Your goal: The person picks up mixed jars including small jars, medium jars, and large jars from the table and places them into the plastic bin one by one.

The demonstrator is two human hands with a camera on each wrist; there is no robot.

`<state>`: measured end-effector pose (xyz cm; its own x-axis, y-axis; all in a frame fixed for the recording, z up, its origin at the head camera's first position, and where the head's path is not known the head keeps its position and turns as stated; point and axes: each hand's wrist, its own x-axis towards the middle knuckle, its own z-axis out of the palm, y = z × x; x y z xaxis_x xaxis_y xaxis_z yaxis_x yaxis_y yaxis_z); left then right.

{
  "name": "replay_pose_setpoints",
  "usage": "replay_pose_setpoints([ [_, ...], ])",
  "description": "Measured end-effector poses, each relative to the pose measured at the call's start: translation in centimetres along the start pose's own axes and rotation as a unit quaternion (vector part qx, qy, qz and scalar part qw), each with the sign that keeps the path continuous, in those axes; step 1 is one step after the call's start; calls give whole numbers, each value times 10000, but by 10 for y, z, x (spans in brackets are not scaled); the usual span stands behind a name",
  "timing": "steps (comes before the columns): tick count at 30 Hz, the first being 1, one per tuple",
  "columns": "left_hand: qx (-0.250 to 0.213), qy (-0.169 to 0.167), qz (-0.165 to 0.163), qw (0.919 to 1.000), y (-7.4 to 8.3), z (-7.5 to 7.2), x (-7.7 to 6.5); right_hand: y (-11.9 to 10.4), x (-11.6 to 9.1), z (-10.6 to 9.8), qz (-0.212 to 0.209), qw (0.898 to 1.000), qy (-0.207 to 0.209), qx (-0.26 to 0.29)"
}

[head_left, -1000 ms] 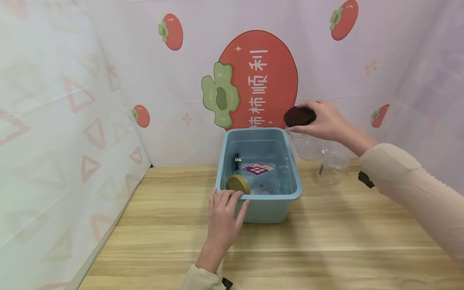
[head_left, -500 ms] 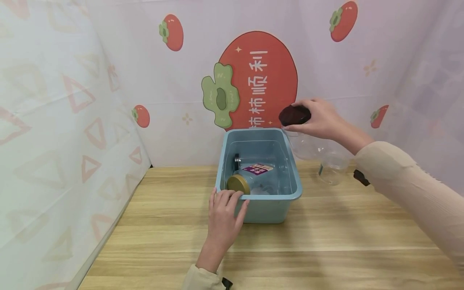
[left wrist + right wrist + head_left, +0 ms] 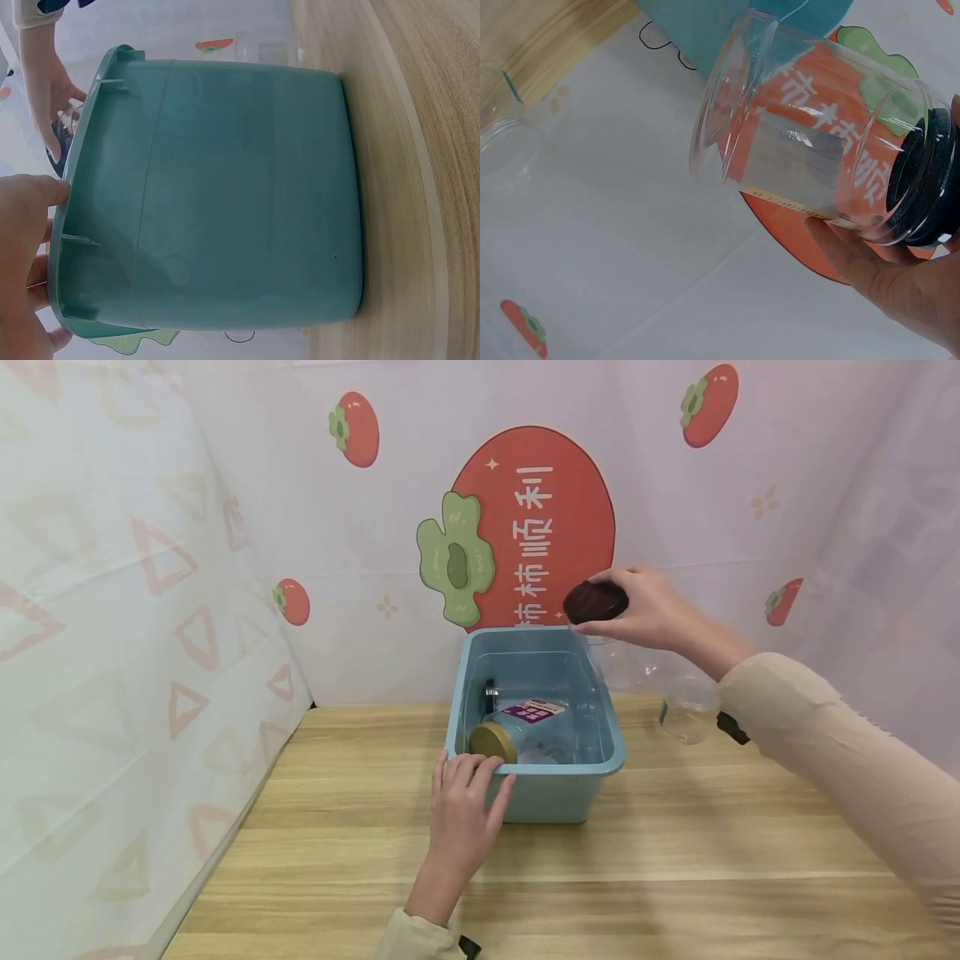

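Observation:
My right hand grips a clear jar by its dark lid, raised beside the far right rim of a blue plastic bin. In the right wrist view, the see-through jar bears a label on its side, and its base points toward the bin. My left hand holds the bin's near rim, fingers hooked over it and thumb outside. Within the bin lie a jar with a gold lid and a purple label, and a black-lidded item at the left wall.
Another clear container stands on the wooden table right of the bin, partly behind my right forearm. A white printed cloth hangs close behind the bin, and a second cloth wall borders the left side.
My right hand has moved left with the jar, bringing it closer to the bin's far right rim. The left hand stays on the near rim.

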<state>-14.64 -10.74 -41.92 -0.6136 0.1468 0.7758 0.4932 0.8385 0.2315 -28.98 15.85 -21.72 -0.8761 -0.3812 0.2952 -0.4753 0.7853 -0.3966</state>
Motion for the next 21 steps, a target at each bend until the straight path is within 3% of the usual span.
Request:
replay_pose_setpoints([
  [21, 5, -44, -16, 10000, 0, 0, 0, -11, 6, 10, -10, 9999, -108, 82],
])
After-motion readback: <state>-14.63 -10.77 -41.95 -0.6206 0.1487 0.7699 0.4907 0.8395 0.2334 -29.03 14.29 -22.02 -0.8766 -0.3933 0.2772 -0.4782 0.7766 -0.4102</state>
